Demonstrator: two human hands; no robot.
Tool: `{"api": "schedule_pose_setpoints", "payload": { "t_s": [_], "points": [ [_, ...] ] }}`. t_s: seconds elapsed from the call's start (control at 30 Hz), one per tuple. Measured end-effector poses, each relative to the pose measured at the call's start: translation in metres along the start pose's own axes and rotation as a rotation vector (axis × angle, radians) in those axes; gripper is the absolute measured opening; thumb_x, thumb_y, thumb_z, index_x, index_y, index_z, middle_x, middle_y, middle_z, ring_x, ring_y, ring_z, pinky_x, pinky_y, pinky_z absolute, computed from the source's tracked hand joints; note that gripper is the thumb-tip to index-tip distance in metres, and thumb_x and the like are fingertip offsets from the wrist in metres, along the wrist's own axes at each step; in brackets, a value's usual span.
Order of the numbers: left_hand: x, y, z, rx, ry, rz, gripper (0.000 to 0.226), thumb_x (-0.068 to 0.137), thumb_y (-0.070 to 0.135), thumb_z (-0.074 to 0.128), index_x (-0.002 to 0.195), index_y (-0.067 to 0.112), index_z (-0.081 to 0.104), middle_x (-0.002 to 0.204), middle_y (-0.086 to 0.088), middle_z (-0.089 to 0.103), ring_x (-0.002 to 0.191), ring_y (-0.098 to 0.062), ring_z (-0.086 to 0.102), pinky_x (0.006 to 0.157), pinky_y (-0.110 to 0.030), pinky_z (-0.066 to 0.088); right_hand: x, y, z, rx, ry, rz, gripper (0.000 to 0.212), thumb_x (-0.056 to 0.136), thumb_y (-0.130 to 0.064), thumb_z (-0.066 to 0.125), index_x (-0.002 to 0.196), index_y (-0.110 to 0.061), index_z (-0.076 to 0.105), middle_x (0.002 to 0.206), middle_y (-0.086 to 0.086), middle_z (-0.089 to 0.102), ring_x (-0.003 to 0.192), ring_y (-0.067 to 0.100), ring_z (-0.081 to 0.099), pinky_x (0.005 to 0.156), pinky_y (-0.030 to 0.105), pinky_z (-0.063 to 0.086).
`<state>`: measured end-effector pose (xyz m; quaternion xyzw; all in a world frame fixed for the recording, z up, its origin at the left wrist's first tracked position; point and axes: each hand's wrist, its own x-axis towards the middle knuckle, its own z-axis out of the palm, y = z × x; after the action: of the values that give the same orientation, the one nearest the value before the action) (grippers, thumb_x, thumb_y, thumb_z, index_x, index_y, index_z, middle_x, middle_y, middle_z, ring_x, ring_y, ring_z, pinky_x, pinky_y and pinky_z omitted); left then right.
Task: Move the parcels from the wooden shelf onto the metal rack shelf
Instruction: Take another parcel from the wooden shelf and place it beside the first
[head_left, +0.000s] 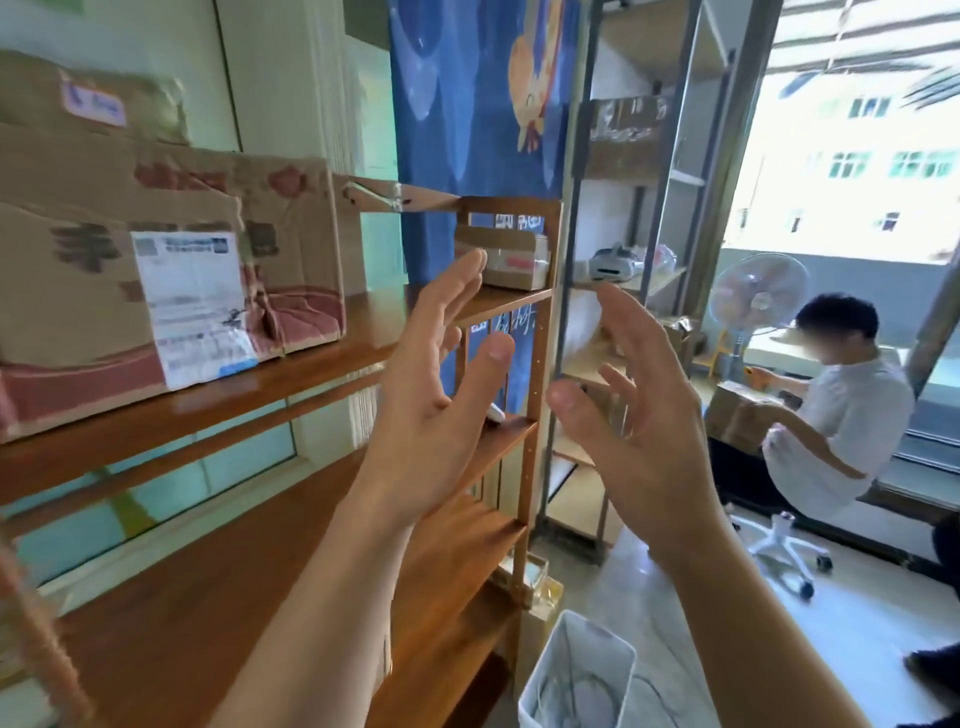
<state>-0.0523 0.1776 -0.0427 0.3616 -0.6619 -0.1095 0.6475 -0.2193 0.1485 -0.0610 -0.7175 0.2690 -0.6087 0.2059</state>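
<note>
- Left hand (421, 395) raised, palm turned inward, grip spread wide apart, clamped on nothing.
- Right hand (639, 415) raised opposite, palm facing the left, grip likewise apart and empty.
- Just beyond the left fingertips (470, 270): small parcel (506, 257), brown card with pale tape, resting at the far end of the wooden shelf (322, 353), not touched by either hand as far as can be told.
- Well to the left of both hands: large parcel (130, 291) with a white printed label (192, 301), standing on the same wooden board, a second box of similar card directly behind it and a further box (88, 98) stacked on top, blurred.
- Beyond the right hand: metal rack (649, 218), grey uprights with pale boards; a taped carton (628, 124) on an upper board, a white device (613, 265) on the board level with the right fingertips.
- Below both wrists: white bin (576, 675) on the floor beside the wooden unit.
- Far right of the right hand: a seated person in a white shirt (852, 415) holding a brown box (737, 415), a standing fan (758, 296) behind.
- Behind the gap between shelf and rack: blue curtain (467, 104) with an orange figure.
</note>
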Motion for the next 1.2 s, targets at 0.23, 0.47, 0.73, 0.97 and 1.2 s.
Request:
{"api": "schedule_pose_setpoints", "payload": {
  "t_s": [0.23, 0.47, 0.73, 0.97, 1.2],
  "points": [
    [0.116, -0.117, 0.04, 0.014, 0.034, -0.028, 0.057, 0.097, 0.042, 0.055, 0.151, 0.03, 0.04, 0.162, 0.004, 0.047, 0.151, -0.007, 0.043, 0.123, -0.048, 0.037, 0.116, 0.114, 0.014, -0.008, 0.022, 0.076, 0.076, 0.083, -0.037, 0.074, 0.152, -0.032, 0.044, 0.134, -0.047, 0.049, 0.135, -0.017, 0.045, 0.112, 0.029, 0.045],
    [0.202, -0.206, 0.085, 0.12, 0.041, -0.149, 0.071, 0.095, 0.055, 0.053, 0.158, 0.029, 0.036, 0.166, 0.009, 0.042, 0.154, -0.007, 0.037, 0.125, -0.05, 0.033, 0.211, 0.225, 0.03, 0.069, 0.018, 0.052, 0.062, 0.089, -0.02, 0.078, 0.145, -0.029, 0.05, 0.119, -0.046, 0.055, 0.115, -0.03, 0.049, 0.089, 0.005, 0.047],
    [0.289, -0.284, 0.142, 0.083, 0.215, -0.449, 0.058, 0.111, 0.027, 0.047, 0.164, 0.02, 0.025, 0.145, 0.012, 0.047, 0.106, 0.017, 0.054, 0.084, 0.006, 0.042, 0.321, 0.331, 0.055, -0.156, -0.069, 0.116, 0.079, 0.089, -0.044, 0.07, 0.158, -0.029, 0.035, 0.153, 0.001, 0.043, 0.142, 0.017, 0.043, 0.117, 0.048, 0.04],
    [0.309, -0.305, 0.154, -0.015, 0.25, -0.562, 0.041, 0.112, 0.033, 0.038, 0.15, 0.026, 0.05, 0.119, 0.013, 0.07, 0.094, 0.014, 0.068, 0.084, -0.002, 0.053, 0.339, 0.343, 0.074, -0.249, -0.114, 0.172, 0.065, 0.084, -0.059, 0.062, 0.146, -0.048, 0.043, 0.132, 0.002, 0.034, 0.131, 0.031, 0.036, 0.112, 0.054, 0.04],
    [0.256, -0.239, 0.146, -0.117, 0.364, -0.429, 0.046, 0.111, 0.04, 0.038, 0.155, 0.031, 0.045, 0.146, 0.004, 0.065, 0.133, -0.01, 0.063, 0.116, -0.043, 0.048, 0.297, 0.277, 0.076, 0.09, -0.021, -0.063, 0.045, 0.092, -0.024, 0.073, 0.134, -0.022, 0.056, 0.133, 0.002, 0.055, 0.112, -0.008, 0.053, 0.091, 0.006, 0.045]
  ]
}}
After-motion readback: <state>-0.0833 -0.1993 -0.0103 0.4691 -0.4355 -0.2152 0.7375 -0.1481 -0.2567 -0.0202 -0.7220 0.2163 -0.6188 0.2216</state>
